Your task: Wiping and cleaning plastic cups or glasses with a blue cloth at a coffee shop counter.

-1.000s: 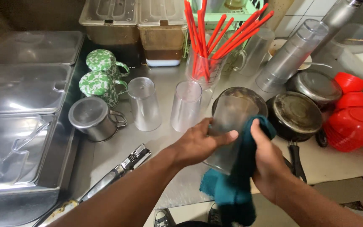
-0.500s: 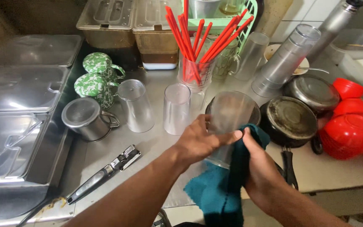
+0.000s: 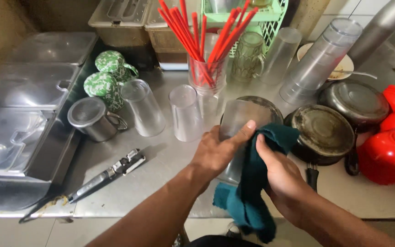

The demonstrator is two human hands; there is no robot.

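Observation:
My left hand [image 3: 218, 153] grips a clear plastic tumbler [image 3: 239, 120] held over the steel counter [image 3: 161, 178], bottom end up. My right hand [image 3: 280, 176] holds a dark teal cloth [image 3: 250, 201] pressed against the tumbler's right side; the cloth hangs down below both hands. Just behind the tumbler, two more clear tumblers [image 3: 186, 112] [image 3: 143, 107] stand upside down on the counter.
A glass of red straws [image 3: 202, 50], a steel mug [image 3: 92, 119], two green patterned cups [image 3: 106, 80], stacked tumblers [image 3: 318, 59], dark pans [image 3: 323, 132], red bowls [image 3: 392, 153] and a knife [image 3: 99, 180] lie around. Lidded steel trays [image 3: 24, 91] fill the left side.
The view has shifted a little. My hands keep the tumbler and the cloth, with the cloth moving along the tumbler's right side.

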